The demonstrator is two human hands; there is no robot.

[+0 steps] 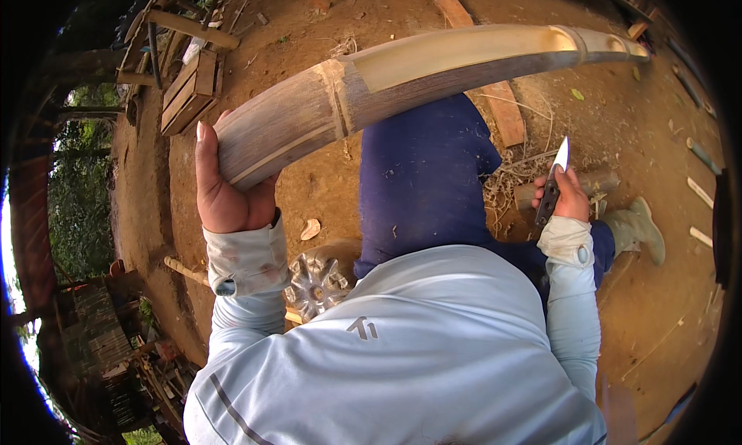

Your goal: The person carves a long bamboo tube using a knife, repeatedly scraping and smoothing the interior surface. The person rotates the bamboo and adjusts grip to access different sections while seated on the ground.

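Observation:
A long bamboo pole (286, 117), partly split open along its far stretch so the pale inside shows, slants up from the left and crosses above my thigh. My left hand (238, 194) grips its near end, thumb along the outer side and the other fingers mostly hidden beneath. My right hand (568, 194) is lower on the right, apart from the bamboo, wrapped round the dark handle of a knife (550, 190). The knife's bright blade points upward and away from me.
Dry shavings (506, 182) lie on the dirt floor beside my knee, near a short bamboo piece (599, 184). A wooden plank (506, 117) runs under the pole. On the left are a wooden crate (189, 93) and, nearer, a clear plastic bottle (317, 287).

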